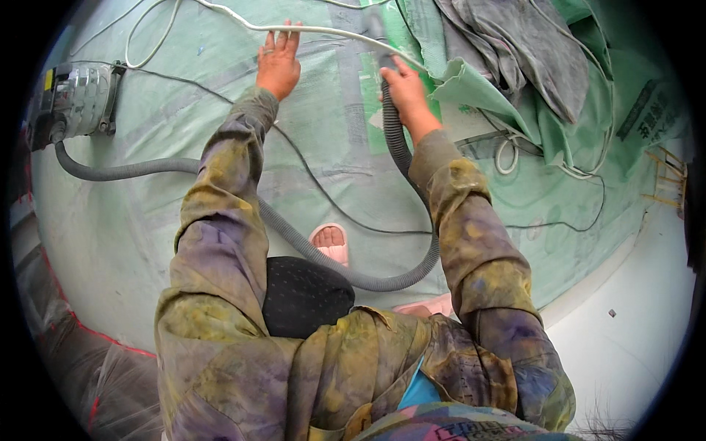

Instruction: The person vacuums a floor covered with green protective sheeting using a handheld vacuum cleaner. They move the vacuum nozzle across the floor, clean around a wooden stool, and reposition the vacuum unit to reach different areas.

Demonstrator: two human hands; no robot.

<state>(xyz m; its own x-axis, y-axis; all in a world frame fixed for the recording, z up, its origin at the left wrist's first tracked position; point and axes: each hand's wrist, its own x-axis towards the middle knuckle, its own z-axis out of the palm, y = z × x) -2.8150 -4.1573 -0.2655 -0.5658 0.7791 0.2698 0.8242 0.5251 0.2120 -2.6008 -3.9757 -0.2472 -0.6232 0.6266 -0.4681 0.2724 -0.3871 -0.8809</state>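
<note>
My left hand (279, 67) reaches forward and is closed at a white cable (327, 31), its fingers fairly straight and the cable running across them. The thumb is hidden. My right hand (406, 90) is wrapped round the end of a grey ribbed vacuum hose (395, 128). A blurred dark nozzle (376, 33) extends ahead of it, and the white cable crosses over that part. From my right hand the hose loops back past my knee to a vacuum cleaner (81, 99) with a clear body at the far left.
Green protective sheeting (316, 162) covers the floor, with a thin black cord (309, 173) across it. Grey cloth (515, 44) and bunched sheeting lie at the far right, beside a coil of white cable (507, 156). Plastic film (95, 367) edged with red tape lies at left.
</note>
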